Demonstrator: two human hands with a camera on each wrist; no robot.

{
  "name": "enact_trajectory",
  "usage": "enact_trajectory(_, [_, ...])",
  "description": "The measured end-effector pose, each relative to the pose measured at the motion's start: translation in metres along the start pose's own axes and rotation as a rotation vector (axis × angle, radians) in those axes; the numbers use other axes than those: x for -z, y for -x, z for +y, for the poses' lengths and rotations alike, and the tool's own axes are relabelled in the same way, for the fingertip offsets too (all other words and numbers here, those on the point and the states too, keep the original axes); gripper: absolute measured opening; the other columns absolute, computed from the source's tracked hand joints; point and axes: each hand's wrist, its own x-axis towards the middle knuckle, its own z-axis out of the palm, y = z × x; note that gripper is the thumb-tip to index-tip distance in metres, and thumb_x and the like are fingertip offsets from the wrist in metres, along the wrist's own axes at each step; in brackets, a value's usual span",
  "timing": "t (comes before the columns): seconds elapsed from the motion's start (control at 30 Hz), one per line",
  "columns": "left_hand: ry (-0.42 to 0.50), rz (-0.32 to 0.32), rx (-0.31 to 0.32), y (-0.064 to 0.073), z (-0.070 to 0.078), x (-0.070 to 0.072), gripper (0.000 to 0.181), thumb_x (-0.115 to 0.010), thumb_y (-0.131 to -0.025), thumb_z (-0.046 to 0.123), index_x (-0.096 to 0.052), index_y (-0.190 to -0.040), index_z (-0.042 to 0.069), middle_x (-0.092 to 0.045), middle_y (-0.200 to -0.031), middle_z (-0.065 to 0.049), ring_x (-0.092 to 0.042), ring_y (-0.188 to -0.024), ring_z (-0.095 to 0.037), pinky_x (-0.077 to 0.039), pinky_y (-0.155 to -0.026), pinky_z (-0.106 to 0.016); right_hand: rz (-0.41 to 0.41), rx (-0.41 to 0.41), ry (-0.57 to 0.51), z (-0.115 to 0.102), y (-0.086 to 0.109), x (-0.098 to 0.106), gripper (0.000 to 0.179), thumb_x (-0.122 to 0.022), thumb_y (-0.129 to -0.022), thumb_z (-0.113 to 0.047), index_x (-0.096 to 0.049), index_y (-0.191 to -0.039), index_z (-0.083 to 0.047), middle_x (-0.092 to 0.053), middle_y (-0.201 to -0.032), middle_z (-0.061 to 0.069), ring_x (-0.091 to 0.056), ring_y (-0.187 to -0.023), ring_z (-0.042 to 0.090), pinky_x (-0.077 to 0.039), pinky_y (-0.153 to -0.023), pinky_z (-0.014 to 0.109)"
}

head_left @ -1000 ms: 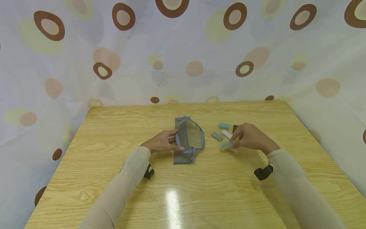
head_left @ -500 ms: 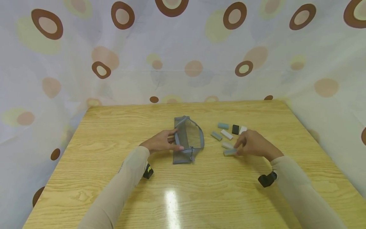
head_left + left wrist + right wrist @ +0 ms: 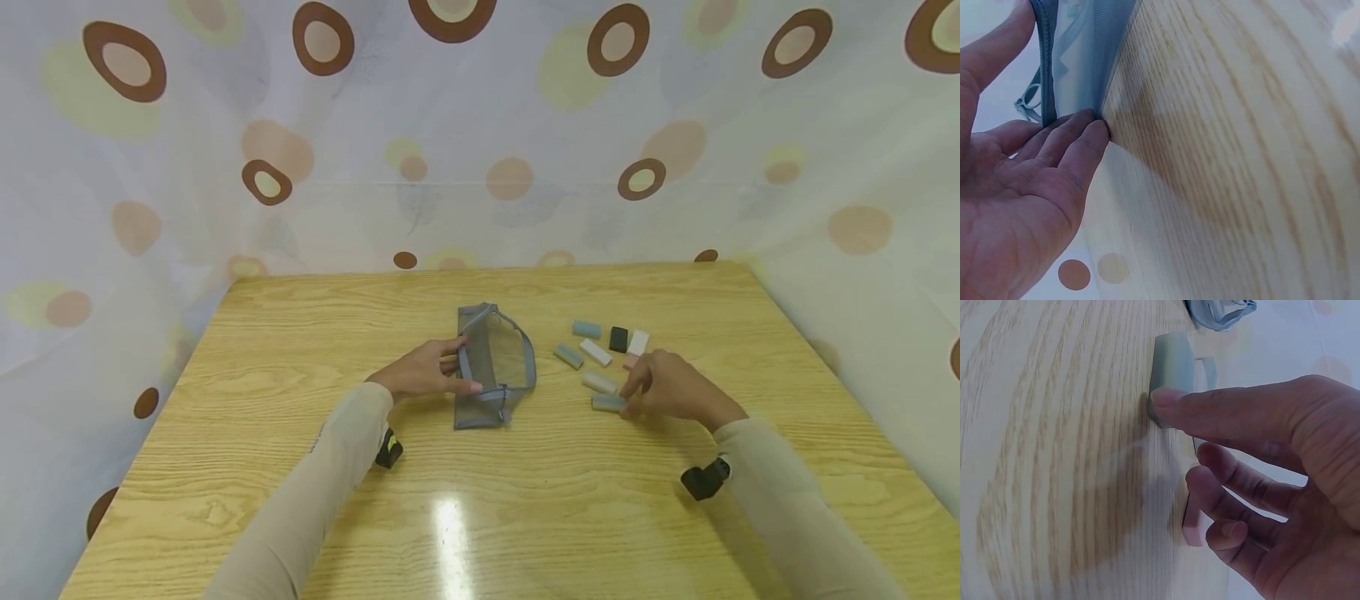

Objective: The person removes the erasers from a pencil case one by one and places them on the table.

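A grey see-through mesh pouch with a zipper lies with its mouth spread near the middle of the table. My left hand holds its near-left edge, thumb at the mouth and fingers along the outer side, as the left wrist view shows. To the right, my right hand pinches the end of a small pale green block, low over the wood. Just behind that block lies a cream block. A pink block shows beneath the curled lower fingers in the right wrist view.
Further back lie a blue block, a grey-green block, a white block, a black block and another white block. The wooden table meets a patterned curtain behind.
My right hand has drawn back toward me and slightly right with the green block, uncovering the cream, black, pink and right-hand white blocks. My left hand and the pouch stay put.
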Motion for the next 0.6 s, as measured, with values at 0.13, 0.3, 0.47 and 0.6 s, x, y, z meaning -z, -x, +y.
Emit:
enact_trajectory(0.13, [-0.004, -0.001, 0.007, 0.0001, -0.0013, -0.0008, 0.097, -0.077, -0.092, 0.017, -0.011, -0.162, 0.003, -0.012, -0.168, -0.014, -0.023, -0.150, -0.039, -0.033, -0.118, -0.047, -0.014, -0.012, -0.014, 0.0029, 0.0002, -0.0024, 0.023, -0.092, -0.072, -0.016, -0.081, -0.087, -0.003, -0.065, -0.097, 0.010, -0.056, -0.075, 0.018, -0.050, -0.061, 0.029])
enact_trajectory(0.3, [-0.031, 0.006, 0.010, -0.0018, -0.0014, -0.0003, 0.099, -0.079, -0.092, 0.020, -0.011, -0.162, 0.004, -0.012, -0.168, -0.013, -0.025, -0.150, -0.037, -0.035, -0.118, -0.045, -0.031, -0.042, -0.027, 0.0026, 0.0004, -0.0020, 0.022, -0.089, -0.075, -0.016, -0.081, -0.091, -0.004, -0.073, -0.096, 0.006, -0.062, -0.077, 0.018, -0.055, -0.067, 0.034])
enact_trajectory(0.47, [-0.070, 0.025, 0.016, -0.0032, -0.0005, 0.0011, 0.099, -0.079, -0.091, 0.025, -0.013, -0.163, 0.008, -0.014, -0.168, -0.010, -0.029, -0.149, -0.035, -0.038, -0.116, -0.045, -0.057, -0.036, -0.021, 0.0008, 0.0018, -0.0014, 0.026, -0.087, -0.080, -0.018, -0.079, -0.099, -0.001, -0.075, -0.101, 0.010, -0.065, -0.081, 0.019, -0.059, -0.072, 0.040])
enact_trajectory(0.6, [-0.123, 0.031, -0.010, -0.0043, 0.0020, 0.0003, 0.097, -0.076, -0.094, 0.032, -0.013, -0.163, 0.009, -0.015, -0.168, -0.011, -0.034, -0.147, -0.036, -0.039, -0.115, -0.047, -0.053, 0.009, 0.001, -0.0025, 0.0005, 0.0029, 0.034, -0.085, -0.083, -0.019, -0.076, -0.108, 0.002, -0.073, -0.109, 0.015, -0.066, -0.086, 0.022, -0.059, -0.076, 0.044])
